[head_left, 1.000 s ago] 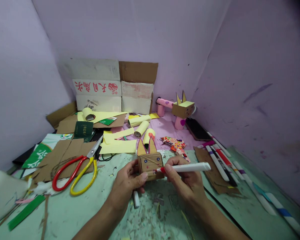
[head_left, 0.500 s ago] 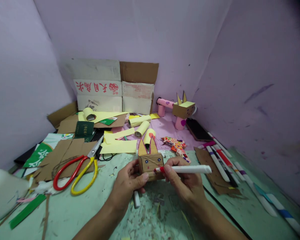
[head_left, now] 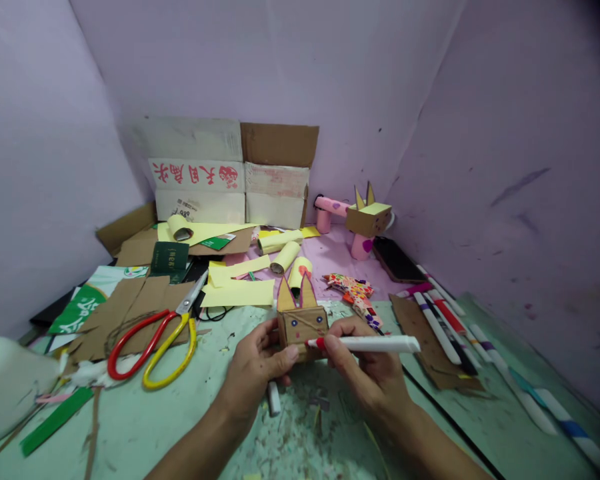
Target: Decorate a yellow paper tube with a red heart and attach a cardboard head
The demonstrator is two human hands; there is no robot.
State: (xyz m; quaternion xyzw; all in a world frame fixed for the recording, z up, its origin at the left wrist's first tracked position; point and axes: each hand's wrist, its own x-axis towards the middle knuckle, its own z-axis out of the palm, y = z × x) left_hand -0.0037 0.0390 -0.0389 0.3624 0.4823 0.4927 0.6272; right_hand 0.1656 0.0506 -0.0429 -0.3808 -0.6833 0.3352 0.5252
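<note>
My left hand [head_left: 257, 363] grips a small cardboard box head [head_left: 304, 327] by its left side and lower edge. The head has two pointed, purple-edged yellow ears, drawn blue eyes and small red marks. My right hand [head_left: 367, 363] is closed around a white marker [head_left: 380, 344] with a red tip end. Its tip is at the lower middle of the cardboard face; whether it touches, I cannot tell. Below my left hand a white marker cap [head_left: 273, 399] sticks out, partly hidden by the fingers.
Red-and-yellow-handled scissors [head_left: 153, 347] lie left on cardboard scraps. Behind are yellow paper rolls [head_left: 285, 257] and a flattened carton [head_left: 197, 173]. A pink animal figure with a cardboard head [head_left: 369, 219] stands back right, near a phone [head_left: 399, 260]. Several markers [head_left: 437, 327] lie right.
The marker's tip has shifted slightly left and down on the cardboard face, and my right hand has moved a little with it. My left hand keeps its grip on the head.
</note>
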